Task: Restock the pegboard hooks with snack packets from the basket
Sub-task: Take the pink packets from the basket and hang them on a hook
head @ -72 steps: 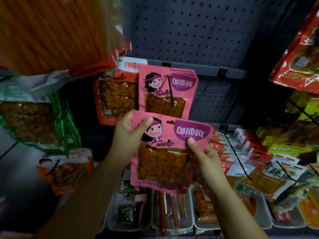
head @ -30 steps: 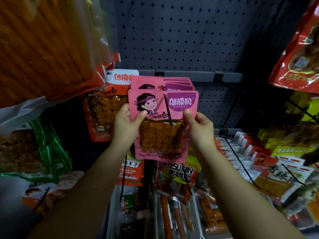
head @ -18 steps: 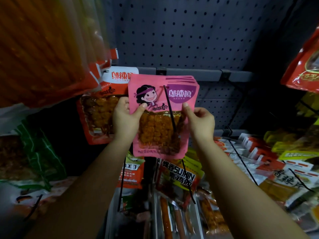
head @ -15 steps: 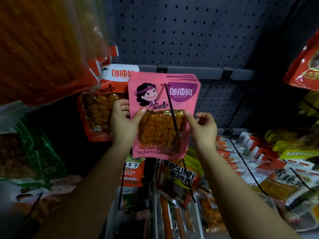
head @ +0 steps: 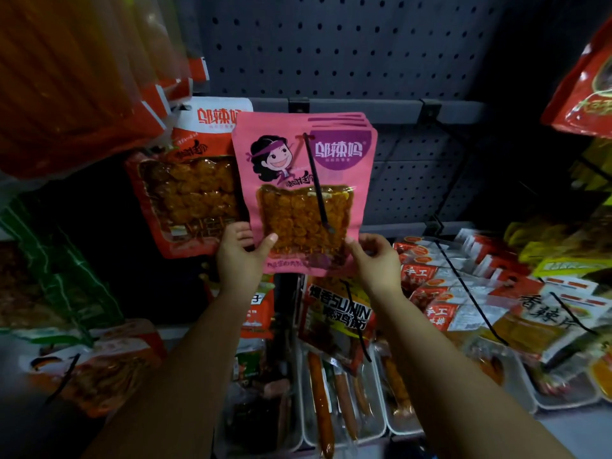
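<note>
On the pegboard (head: 331, 44) hook (head: 316, 180), both hands, left hand (head: 236, 260) and right hand (head: 374, 263), pinch the pink packet's (head: 298, 167) bottom corners; letting go unevenly could tug it off.

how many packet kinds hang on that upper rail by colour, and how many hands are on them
pink packet stack: 1
red and white packet: 1
left hand, on the pink stack: 1
right hand, on the pink stack: 1
total: 4

— What's behind it all?
— A dark grey perforated metal back panel (head: 347, 44), crossed by a grey horizontal metal rail (head: 371, 109) carrying black brackets.
— And the light?
— Dim — deep shadow fills the right corner, and a second grey rail (head: 407, 228) runs lower down.
</note>
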